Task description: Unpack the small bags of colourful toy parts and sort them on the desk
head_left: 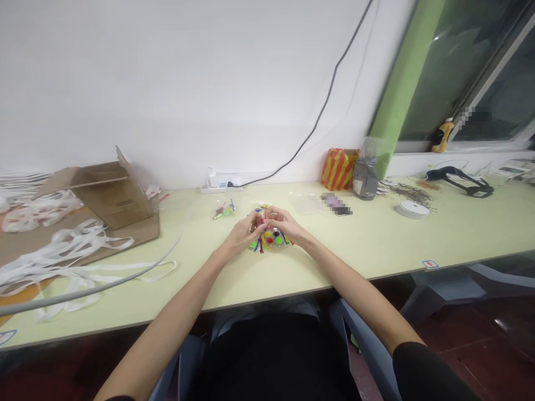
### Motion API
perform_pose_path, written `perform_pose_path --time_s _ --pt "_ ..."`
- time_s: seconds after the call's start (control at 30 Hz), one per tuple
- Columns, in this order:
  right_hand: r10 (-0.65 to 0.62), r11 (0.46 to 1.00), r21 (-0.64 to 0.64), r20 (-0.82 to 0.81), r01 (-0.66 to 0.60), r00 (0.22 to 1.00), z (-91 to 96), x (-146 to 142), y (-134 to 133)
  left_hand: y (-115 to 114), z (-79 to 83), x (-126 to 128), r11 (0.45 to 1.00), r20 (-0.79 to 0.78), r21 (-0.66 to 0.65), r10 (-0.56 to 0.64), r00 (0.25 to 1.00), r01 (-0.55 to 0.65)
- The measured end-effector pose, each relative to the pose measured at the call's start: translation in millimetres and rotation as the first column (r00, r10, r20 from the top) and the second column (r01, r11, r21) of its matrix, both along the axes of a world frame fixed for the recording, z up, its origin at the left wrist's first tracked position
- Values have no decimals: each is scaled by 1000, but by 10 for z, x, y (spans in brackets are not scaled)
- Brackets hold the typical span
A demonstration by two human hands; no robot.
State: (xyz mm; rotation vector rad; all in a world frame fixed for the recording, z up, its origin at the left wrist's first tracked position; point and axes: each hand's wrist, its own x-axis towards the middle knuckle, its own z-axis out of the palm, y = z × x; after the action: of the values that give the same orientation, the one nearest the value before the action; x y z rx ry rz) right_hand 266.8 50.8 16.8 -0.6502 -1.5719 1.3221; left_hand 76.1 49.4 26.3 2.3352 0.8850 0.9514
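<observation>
Forearms reach across the desk; left hand and right hand close narrowly around a red stick above colored caps, grip unclear.

Set on a long desk against a wall: a cluster of small plastic sticks and lids at front centre, with a smaller cluster just behind and to the left. Farther left, an open cardboard box placed on a cardboard sheet, with plastic strap loops spread on and beside the sheet. Behind the clusters, a power strip pushed to the wall. To the right, a clear plastic bag, then a phone, with a canister behind and a paper bag beside that, and a tape roll nearer the front.
</observation>
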Motion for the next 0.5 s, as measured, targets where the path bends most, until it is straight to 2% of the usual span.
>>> perform_pose_path --time_s 0.13,0.33,0.4,0.5 --pt "70 997 -35 -52 -72 996 -37 -16 23 0 -29 23 999 -53 26 46 998 -45" --pt "174 981 -66 -128 -184 976 -29 -15 31 13 -68 13 999 -59 -16 27 998 -28" --pt "172 981 -64 -131 -181 976 -12 -11 24 40 -68 -6 999 -48 1 53 997 -53" --pt "96 991 -79 -123 -106 988 -12 -3 34 102 -29 -56 989 5 113 92 996 -92"
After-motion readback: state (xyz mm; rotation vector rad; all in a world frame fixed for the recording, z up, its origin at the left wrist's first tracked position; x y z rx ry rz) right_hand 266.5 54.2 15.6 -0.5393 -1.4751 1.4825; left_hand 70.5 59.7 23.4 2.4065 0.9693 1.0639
